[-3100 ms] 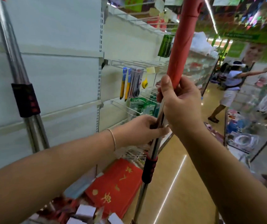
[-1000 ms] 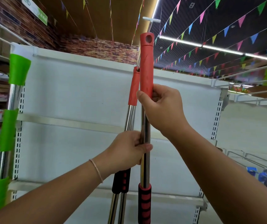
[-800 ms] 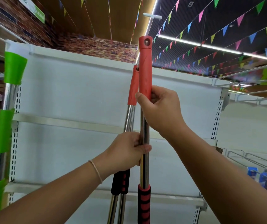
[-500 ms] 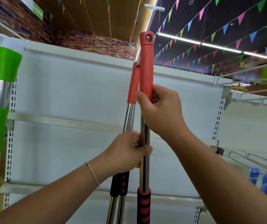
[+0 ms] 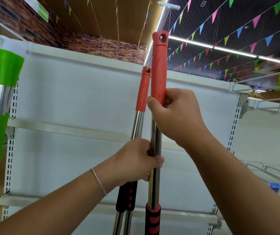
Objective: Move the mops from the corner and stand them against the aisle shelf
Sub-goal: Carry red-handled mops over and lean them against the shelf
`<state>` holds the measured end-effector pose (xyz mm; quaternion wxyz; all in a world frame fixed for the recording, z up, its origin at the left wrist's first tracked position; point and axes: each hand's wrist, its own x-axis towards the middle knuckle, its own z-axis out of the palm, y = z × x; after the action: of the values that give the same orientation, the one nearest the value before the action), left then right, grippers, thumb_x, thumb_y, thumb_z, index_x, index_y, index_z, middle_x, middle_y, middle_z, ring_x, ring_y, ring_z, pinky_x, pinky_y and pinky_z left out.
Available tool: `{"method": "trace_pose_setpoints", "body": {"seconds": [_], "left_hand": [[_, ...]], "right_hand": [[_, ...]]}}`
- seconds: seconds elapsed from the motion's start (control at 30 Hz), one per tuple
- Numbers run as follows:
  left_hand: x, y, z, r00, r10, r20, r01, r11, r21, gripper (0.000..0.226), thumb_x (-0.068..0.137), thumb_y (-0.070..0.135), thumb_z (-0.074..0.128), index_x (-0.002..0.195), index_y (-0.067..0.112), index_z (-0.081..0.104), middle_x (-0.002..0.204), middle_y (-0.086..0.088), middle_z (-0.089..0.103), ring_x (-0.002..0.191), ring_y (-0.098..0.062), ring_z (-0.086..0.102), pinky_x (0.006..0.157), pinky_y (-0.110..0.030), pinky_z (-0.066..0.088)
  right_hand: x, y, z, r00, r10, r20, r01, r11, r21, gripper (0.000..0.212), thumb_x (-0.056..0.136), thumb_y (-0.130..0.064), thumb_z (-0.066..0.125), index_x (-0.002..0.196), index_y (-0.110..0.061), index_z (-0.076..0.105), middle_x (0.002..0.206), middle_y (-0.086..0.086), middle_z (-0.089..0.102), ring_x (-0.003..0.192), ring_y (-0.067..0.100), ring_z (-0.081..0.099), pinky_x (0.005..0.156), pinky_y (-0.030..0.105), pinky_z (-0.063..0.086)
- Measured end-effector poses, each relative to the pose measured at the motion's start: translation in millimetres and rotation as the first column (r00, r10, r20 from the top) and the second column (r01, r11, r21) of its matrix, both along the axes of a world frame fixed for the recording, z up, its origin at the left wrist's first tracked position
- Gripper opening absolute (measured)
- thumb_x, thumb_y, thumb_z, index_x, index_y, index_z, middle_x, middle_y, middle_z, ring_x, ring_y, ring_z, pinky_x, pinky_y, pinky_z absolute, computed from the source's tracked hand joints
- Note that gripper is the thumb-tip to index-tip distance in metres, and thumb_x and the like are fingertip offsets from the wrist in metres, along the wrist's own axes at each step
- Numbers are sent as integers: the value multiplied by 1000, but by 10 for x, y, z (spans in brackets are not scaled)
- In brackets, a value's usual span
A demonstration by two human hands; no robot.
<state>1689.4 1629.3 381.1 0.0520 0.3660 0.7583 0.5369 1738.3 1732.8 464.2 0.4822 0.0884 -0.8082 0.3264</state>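
Right hand (image 5: 176, 116) clenched round red grip of front mop handle (image 5: 155, 175); left hand (image 5: 136, 161) grasping its steel shaft lower down (upright, before shelf (image 5: 68, 99)).

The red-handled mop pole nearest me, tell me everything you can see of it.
The red-handled mop pole with a shiny steel shaft stands nearly upright in front of the white aisle shelf. Its matte red top sleeve has a hanging hole at the tip; lower down sits a black-and-red ribbed foam grip. The right hand grips the bottom of the red sleeve; the left hand holds the steel shaft below. The mop head is out of view.
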Motion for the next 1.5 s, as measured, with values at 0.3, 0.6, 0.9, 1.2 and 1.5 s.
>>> {"method": "trace_pose_setpoints", "body": {"seconds": [0.3, 0.6, 0.9, 1.2, 1.5], "left_hand": [[-102, -107, 88, 950, -294, 110, 294, 956, 16, 3, 92, 9, 64, 93, 8, 66, 95, -13, 73, 96, -33, 71, 86, -54, 57], [-72, -55, 13, 991, -102, 89, 101, 995, 17, 19, 88, 21, 71, 88, 3, 66, 80, -9, 67, 63, -16, 69, 63, -30, 59], [-391, 95, -139, 987, -62, 147, 59, 998, 25, 20, 94, 19, 62, 99, 0, 60, 105, -23, 68, 95, -35, 69, 78, -46, 61], [-798, 260, -169, 995, 38, 93, -35, 999, -35, 21, 94, 24, 60, 95, 3, 62, 101, -19, 70, 90, -33, 71, 75, -46, 61], [-1028, 330, -231, 995, 92, 46, -91, 996, -26, 24, 94, 34, 60, 93, 10, 64, 96, -12, 72, 82, -23, 72, 73, -40, 62]], "right_hand": [[26, -23, 22, 998, -61, -25, 63, 996, 66, 29, 91, -29, 66, 78, -3, 67, 62, 12, 63, 54, 30, 61, 57, 47, 55], [-122, 36, 72, 993, 4, 119, -2, 1000, -14, 25, 92, -26, 66, 82, -4, 71, 72, 14, 70, 59, 29, 67, 58, 45, 60], [-514, 123, -67, 985, -100, 143, 100, 995, 6, 32, 91, -26, 66, 68, -5, 56, 55, 3, 47, 47, 20, 49, 49, 36, 50], [-837, 171, -16, 963, -126, 239, 138, 990, -35, 22, 91, -28, 68, 87, -6, 67, 76, 11, 67, 61, 25, 67, 57, 38, 60], [-1090, 144, -46, 950, -199, 239, 220, 973, -65, 20, 92, -27, 66, 94, -8, 66, 84, 9, 68, 72, 25, 69, 70, 40, 62]]}}
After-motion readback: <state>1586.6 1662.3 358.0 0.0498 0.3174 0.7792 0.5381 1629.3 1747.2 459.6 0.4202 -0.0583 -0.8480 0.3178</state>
